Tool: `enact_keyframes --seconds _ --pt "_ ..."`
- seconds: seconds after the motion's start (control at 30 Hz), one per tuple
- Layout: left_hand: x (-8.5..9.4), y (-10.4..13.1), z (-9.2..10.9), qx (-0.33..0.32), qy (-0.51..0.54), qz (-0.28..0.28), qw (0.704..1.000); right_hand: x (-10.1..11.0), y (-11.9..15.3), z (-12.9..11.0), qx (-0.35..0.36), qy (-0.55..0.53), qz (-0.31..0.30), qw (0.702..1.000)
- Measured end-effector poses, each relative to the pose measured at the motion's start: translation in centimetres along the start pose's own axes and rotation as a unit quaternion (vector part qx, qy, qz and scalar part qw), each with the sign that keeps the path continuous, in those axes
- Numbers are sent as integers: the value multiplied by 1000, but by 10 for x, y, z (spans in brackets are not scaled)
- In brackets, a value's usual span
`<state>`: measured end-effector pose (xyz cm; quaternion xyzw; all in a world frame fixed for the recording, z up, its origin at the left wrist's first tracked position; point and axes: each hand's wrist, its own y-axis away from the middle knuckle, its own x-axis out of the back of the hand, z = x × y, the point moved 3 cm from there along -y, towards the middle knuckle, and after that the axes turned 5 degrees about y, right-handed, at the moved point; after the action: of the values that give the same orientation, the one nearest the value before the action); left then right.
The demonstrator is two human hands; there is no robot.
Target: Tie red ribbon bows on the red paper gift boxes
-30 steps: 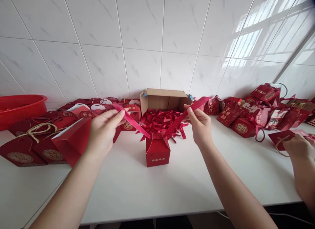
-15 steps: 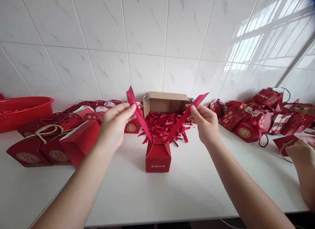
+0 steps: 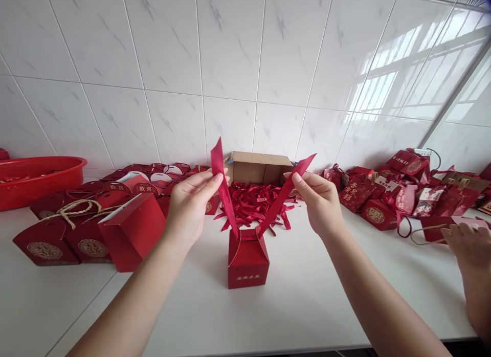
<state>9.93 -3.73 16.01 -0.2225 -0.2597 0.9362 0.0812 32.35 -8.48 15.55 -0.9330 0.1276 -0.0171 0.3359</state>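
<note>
While holding both forearms angled inward above the white tabletop [image 3: 307, 316], pinched the left ribbon strand [image 3: 229, 206] between thumb and fingers of the left hand [image 3: 187, 203], with the thumb on the near side. Gripped the right ribbon strand [image 3: 276, 206] likewise in the right hand [image 3: 320, 201], with a free tip projecting above each pinch. Had both hands well apart, raised to similar height. Had the red gift box [image 3: 248, 270] upright on the tabletop, below and between the hands, apart from both but linked to each by a strand slanting down to its top, in a V. Showed, behind the box, an open cardboard carton [image 3: 261, 170] with a ribbon heap [image 3: 253, 201] at its front.
</note>
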Motion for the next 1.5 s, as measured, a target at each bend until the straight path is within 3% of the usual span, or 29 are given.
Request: enact_keyframes --seconds 0.2,0.3,0.47,0.7,0.87,1.0,1.1,1.23,1.4,1.5 --pt "-6 2 1 3 -10 -34 999 -5 1 -4 -11 -42 -27 999" --pt "-12 1 -1 25 -25 -84 996 -11 -1 -6 -39 -63 -41 996" --pt "-29 2 0 54 -47 -167 983 -27 -3 -12 -54 14 -86 995" --pt "-35 7 -1 88 -138 -204 965 -38 14 -17 -12 21 -189 982" --pt "-32 7 -5 106 -147 -234 955 -34 15 -13 65 70 -196 976" --pt "-29 6 -5 151 -98 -219 959 -31 13 -7 134 134 -222 956" --pt "-26 4 -6 190 -62 -203 959 -29 16 -5 217 211 -235 924" --pt "-24 4 -9 229 -33 -195 953 -29 20 -2 285 284 -208 891" --pt "-25 8 -15 252 5 -195 948 -29 21 2 298 301 -166 890" --pt "-25 10 -15 172 -45 -183 967 -31 21 3 265 283 -134 912"
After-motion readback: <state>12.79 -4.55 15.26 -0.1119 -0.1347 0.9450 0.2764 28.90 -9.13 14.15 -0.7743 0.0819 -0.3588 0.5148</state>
